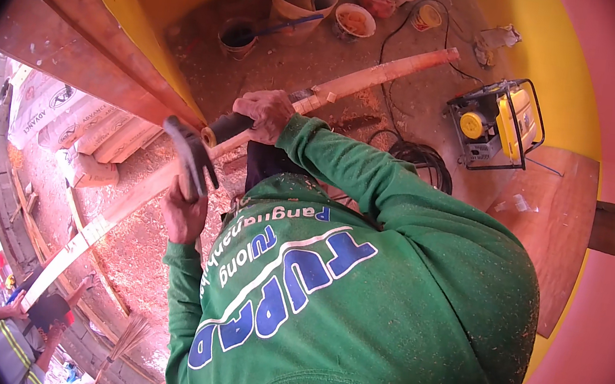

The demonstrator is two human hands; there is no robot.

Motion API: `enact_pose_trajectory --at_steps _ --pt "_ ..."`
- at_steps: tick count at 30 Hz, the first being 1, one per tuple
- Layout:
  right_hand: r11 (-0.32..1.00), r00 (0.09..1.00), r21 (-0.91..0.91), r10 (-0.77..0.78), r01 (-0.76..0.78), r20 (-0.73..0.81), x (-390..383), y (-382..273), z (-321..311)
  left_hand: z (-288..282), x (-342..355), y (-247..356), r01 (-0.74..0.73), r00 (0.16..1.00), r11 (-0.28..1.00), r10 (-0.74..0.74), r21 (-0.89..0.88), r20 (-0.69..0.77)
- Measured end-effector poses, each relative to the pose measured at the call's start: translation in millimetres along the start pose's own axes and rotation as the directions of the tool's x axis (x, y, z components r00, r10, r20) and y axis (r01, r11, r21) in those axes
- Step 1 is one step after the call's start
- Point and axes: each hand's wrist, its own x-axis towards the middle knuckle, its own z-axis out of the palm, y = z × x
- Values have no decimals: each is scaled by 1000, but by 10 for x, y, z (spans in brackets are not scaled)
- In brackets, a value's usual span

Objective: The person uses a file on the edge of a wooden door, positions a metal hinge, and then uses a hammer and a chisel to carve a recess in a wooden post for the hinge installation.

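Long sleeves of my green shirt run out to both hands. My left hand [185, 211] is closed around a claw hammer [190, 156], its dark metal head standing above my fist; the handle is mostly hidden. Farther and to the right, my right hand [265, 113] is closed on a dark cylindrical object [229, 127] with a pale round end; its kind I cannot make out. This object lies against a long wooden board [383, 72]. The board slants from the lower left to the upper right, just beyond my hands. Pencil-like marks and paler patches show along it.
A co-worker [45, 325] is at the board's lower-left end. A yellow generator [512, 121] stands at right, with coiled black cable [423, 160] nearby. Buckets [304, 0] stand at the back. Stacked sacks [75, 114] lie left, and wood shavings [139, 248] cover the ground.
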Motion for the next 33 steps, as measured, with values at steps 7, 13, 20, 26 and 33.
enact_pose_trajectory --at_steps 7,13,20,26,33 --pt "993 994 64 -103 101 28 -67 -337 163 -294 -315 -69 116 986 970 -139 -215 -93" --pt "993 994 43 -109 108 11 -99 -333 196 -387 -459 -30 149 968 946 -200 -290 -155" --pt "996 999 92 -21 19 24 -54 -330 139 -272 -321 72 101 990 991 -92 88 -107" --pt "994 999 108 1 -5 36 -51 -312 137 -199 -342 -44 232 960 957 -254 -173 -118" --pt "997 996 34 -76 75 48 -61 -326 175 -119 -308 -110 26 999 980 -35 -196 -41"
